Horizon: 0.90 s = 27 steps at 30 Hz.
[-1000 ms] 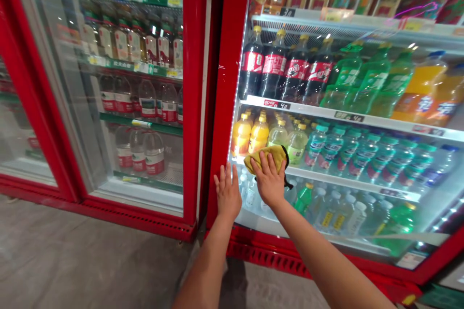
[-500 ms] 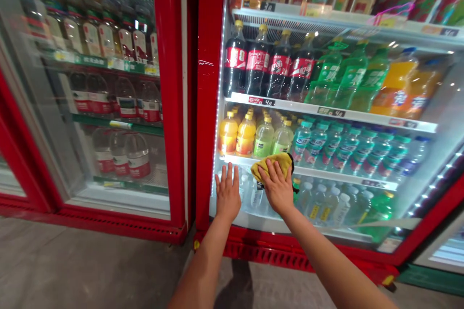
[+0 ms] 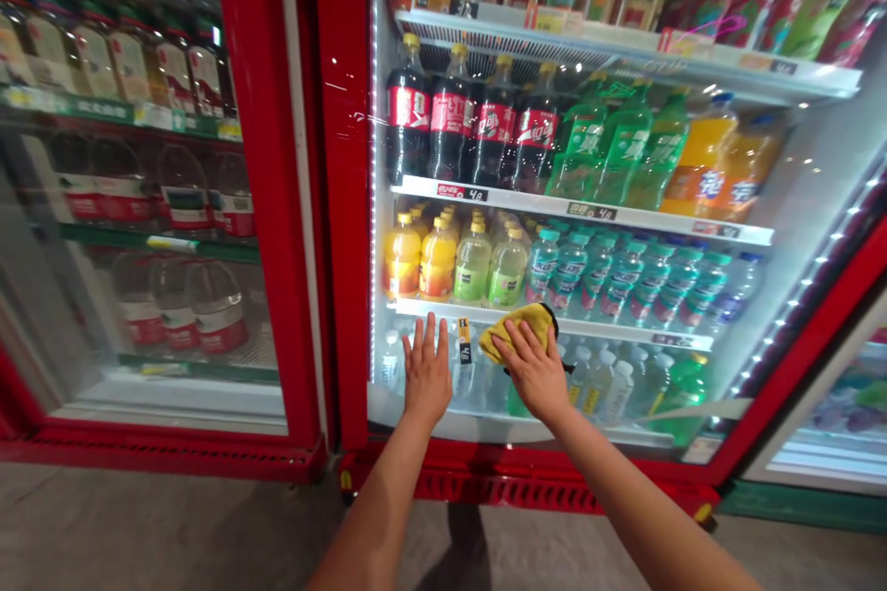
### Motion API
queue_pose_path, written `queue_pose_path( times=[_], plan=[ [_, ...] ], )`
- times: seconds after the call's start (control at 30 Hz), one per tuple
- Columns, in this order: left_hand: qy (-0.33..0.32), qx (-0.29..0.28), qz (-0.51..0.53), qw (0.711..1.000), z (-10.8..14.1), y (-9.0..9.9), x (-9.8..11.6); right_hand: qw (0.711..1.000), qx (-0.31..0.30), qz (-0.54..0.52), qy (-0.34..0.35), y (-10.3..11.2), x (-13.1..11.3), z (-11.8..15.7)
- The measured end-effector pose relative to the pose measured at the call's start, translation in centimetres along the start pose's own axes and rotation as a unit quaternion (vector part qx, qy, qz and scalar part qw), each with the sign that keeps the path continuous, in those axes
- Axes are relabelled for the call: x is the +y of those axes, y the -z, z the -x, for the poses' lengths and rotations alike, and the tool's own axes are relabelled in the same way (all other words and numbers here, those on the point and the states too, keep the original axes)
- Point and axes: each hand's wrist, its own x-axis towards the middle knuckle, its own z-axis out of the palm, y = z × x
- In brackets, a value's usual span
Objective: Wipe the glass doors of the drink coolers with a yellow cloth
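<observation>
My right hand [image 3: 537, 374] presses a yellow cloth [image 3: 505, 332] with a dark edge flat against the glass door [image 3: 693, 134] of a red-framed drinks fridge. Part of the cloth lies hidden under the fingers. To its left, my left hand [image 3: 428, 374] rests with spread fingers at the same glass, holding nothing. Both hands are at the height of the lowest shelf, in front of clear bottles [image 3: 616, 392]. A black and yellow price tag [image 3: 464, 340] shows between them.
Behind the glass stand cola bottles [image 3: 408, 111], green soda bottles [image 3: 627, 148] and orange juice bottles [image 3: 402, 254]. A second red-framed fridge [image 3: 263, 203] is on the left. Another cabinet [image 3: 832, 416] borders the right side. Grey floor [image 3: 173, 526] lies below.
The view has swung right, so the fridges sit further left in it. Against the glass, both hands have shifted to the right, the cloth moving with my right hand.
</observation>
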Motion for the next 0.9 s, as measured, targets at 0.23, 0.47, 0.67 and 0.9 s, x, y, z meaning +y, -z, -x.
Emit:
queue_pose_path(
  times=[0.23,0.47,0.67,0.9],
  plan=[
    [-0.008,0.025,0.006,1.000,-0.7,-0.9,1.3,1.000,0.004,-0.006,-0.018,-0.9,-2.4,-1.8],
    [-0.034,0.027,0.010,0.999,-0.9,-1.7,3.0,1.000,-0.014,-0.015,-0.008,-1.0,3.8,5.9],
    [-0.041,0.040,-0.001,0.998,-1.9,-1.8,4.8,0.997,0.016,0.009,-0.081,-0.2,4.6,3.1],
    [-0.076,0.021,0.007,0.997,-2.5,-2.3,6.4,1.000,0.006,-0.023,0.004,-1.6,2.0,3.3]
  ],
)
